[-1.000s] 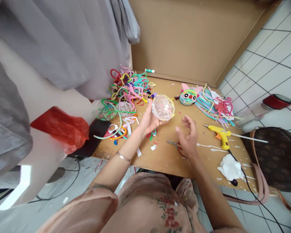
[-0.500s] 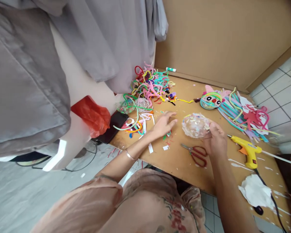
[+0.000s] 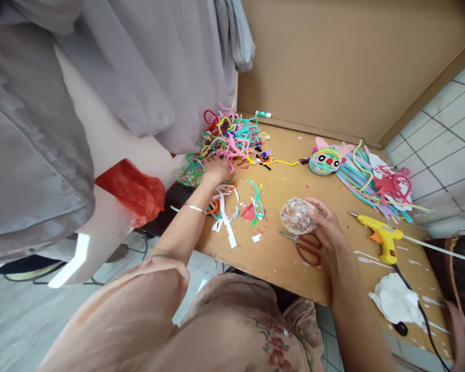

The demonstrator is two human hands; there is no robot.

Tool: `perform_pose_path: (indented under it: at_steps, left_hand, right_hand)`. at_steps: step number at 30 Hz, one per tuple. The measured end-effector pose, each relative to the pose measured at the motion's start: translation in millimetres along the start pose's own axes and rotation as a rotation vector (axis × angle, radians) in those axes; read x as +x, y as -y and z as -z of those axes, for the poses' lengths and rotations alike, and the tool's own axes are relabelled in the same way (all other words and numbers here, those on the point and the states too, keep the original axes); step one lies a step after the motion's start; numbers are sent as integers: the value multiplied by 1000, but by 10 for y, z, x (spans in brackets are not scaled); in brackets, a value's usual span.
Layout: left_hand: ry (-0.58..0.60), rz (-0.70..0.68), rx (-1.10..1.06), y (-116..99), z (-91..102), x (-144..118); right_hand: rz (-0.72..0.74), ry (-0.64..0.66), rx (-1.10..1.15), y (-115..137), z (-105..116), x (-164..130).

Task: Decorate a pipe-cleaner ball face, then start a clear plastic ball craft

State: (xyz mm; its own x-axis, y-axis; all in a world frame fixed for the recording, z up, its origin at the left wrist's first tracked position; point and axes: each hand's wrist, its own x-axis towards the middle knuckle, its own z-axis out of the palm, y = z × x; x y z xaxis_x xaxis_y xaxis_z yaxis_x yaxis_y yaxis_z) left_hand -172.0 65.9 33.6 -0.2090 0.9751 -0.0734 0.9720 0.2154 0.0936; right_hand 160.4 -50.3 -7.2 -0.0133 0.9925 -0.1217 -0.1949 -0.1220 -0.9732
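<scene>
Bright, even daylight, soft shadows only under the hands on the table (image 3: 287, 258). White glare patch low on the left by the floor (image 3: 67, 261). Wide-angle bending at the edges, tiles (image 3: 442, 155) curve. Right edge motion-smeared, centre fairly sharp, grey cloth (image 3: 112, 67) slightly soft

I see bare board (image 3: 294, 173) open between the pipe-cleaner heap (image 3: 228, 135) on the left and the decorated ball (image 3: 324, 160) with its loose strands (image 3: 366, 178) on the right, a lane running to the cardboard back wall (image 3: 325, 62). Nearer me, paper scraps (image 3: 232, 214), the red scissors (image 3: 308, 247) and my right hand (image 3: 327, 230) around the clear ball (image 3: 297, 216) crowd the middle. The glue gun (image 3: 383, 235), its cord and the crumpled tissue (image 3: 393, 299) block the right edge.
</scene>
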Motion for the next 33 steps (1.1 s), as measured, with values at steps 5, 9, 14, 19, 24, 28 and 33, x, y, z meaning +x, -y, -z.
perform_pose_path:
  at_steps: [5,9,14,19,24,28,33]
  left_hand:
    - [81,29,5,5,58,58]
    - [-56,-29,14,-26,53,-30]
    - [-155,-180,-15,-62,1,-162]
    - [22,-215,-133,-23,13,-186]
    - [-254,-330,-304,-120,-1,-339]
    - [-194,-592,-764,-448,-49,-659]
    - [-189,-624,-832,-652,-101,-826]
  right_hand:
    - [-54,57,-4,21,9,-21]
    - [-76,126,13,38,-10,-46]
    - [-95,174,21,9,-26,-26]
    - [-70,114,111,-39,-10,15]
    - [37,52,140,-82,24,59]
    - [149,24,193,-101,51,80]
    - [165,6,202,-104,119,69]
